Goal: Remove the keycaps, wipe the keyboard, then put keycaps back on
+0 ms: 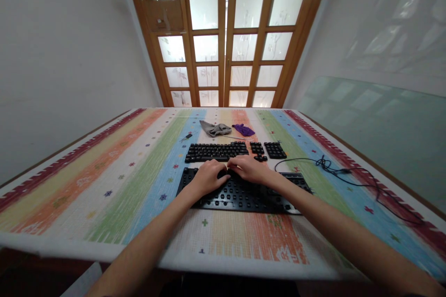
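Head view: keyboard base (240, 194) lies crosswise, apparently face-up.

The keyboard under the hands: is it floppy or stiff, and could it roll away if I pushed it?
Probably stiff: the keyboard lies flat, with a straight front edge and no sag showing. It's unlikely to roll, since it's wide and flat; a push would more likely slide it over the cloth.
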A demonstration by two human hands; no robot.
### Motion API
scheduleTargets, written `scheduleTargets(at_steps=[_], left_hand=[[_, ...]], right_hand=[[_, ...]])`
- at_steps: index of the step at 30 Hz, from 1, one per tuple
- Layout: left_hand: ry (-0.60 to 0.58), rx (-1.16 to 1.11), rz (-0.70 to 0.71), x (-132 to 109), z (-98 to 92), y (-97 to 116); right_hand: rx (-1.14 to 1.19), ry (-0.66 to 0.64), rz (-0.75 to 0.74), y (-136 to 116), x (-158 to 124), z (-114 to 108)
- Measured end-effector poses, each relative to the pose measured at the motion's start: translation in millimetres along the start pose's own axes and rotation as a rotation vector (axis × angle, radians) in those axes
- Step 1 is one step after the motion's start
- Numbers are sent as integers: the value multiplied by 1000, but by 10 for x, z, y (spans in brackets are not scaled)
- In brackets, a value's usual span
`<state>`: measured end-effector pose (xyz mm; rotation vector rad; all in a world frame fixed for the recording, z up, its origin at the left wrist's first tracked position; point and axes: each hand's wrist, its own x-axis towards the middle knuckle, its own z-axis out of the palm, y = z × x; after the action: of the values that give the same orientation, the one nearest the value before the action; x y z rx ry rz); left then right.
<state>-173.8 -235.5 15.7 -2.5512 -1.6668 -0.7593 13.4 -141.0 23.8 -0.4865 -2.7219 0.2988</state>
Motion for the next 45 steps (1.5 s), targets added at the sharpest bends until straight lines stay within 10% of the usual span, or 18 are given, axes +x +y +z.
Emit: scheduleTargets(at_steps=[45], left_hand=[[72, -263, 159, 24, 125, -89]], right_hand=[[302, 198, 180, -95, -277, 101]])
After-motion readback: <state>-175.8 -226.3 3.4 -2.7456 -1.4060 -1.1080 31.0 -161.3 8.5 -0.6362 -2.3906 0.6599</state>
